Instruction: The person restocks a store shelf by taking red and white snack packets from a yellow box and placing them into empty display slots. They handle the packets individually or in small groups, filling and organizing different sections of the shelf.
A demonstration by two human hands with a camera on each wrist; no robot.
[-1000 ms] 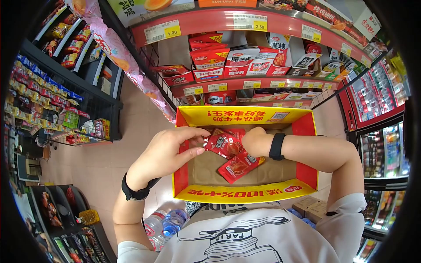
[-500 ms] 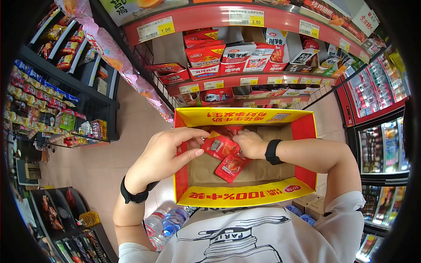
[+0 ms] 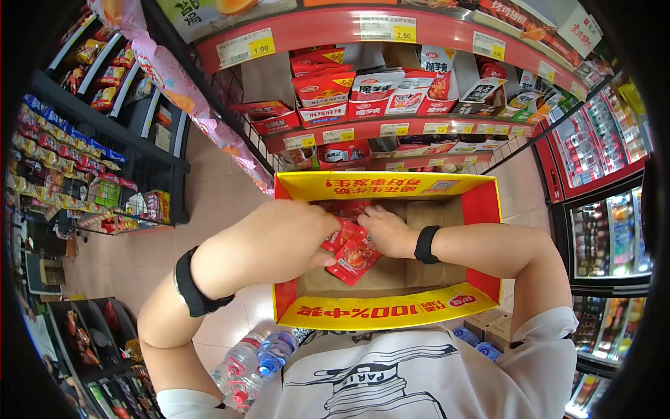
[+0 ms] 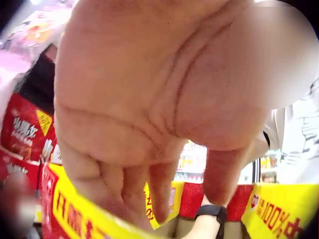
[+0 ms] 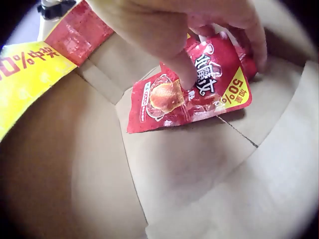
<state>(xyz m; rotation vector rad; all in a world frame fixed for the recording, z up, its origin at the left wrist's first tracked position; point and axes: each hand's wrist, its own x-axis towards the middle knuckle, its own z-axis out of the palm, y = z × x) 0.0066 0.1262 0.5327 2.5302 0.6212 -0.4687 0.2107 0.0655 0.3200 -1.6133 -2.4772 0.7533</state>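
A: How far along?
B: Prob. nearly done: only a few packets (image 3: pixel 352 258) were seen in the box (image 3: pixel 391 314), bunched mid-box btw. both hands.
A: Grip?
B: Packets were pinched by right hand (image 3: pixel 384 230) fingers (image 5: pixel 182 74); left hand (image 3: pixel 279 241) was laid over them, grip couldn't be told. Red, glossy, flat, w/ yellow corner.

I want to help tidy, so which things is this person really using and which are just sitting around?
Using: left hand, right hand, red snack packets they hold, cardboard box.
Sitting around: water bottles, shelf snacks, drinks fridge.
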